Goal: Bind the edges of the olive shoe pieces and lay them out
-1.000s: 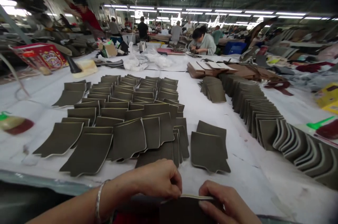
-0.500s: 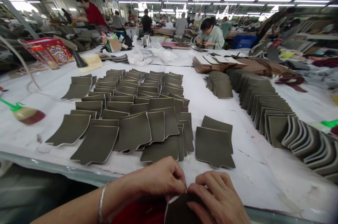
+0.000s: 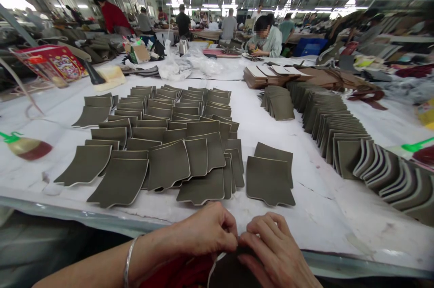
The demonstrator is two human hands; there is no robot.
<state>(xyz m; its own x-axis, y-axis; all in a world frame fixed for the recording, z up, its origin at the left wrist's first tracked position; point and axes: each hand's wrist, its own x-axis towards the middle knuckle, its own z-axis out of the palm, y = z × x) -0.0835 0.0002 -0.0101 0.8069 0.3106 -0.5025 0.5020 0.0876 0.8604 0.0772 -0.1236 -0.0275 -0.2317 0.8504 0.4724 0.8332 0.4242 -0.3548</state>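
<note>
At the bottom of the head view my left hand [image 3: 206,229] and my right hand [image 3: 274,252] meet over a dark olive-grey cut piece with a pale edge [image 3: 225,272], just below the table's near edge. Both hands are closed, with fingertips pinching the top edge of that piece. A silver bangle [image 3: 127,263] is on my left wrist. Just beyond the hands, many matching grey pieces [image 3: 169,139] lie spread in overlapping rows on the white table [image 3: 325,224]. Two more pieces [image 3: 269,177] lie apart to their right.
A long shingled row of the same pieces [image 3: 342,139] runs along the right side. Brown stacks [image 3: 271,75] sit behind. A green-handled brush [image 3: 23,145] lies at left, another [image 3: 418,150] at right. A red printed box [image 3: 50,64] and several workers stand farther back.
The held piece has turned from lying flat between my hands to curling downward. My right hand has moved in against my left, and the view has tilted slightly.
</note>
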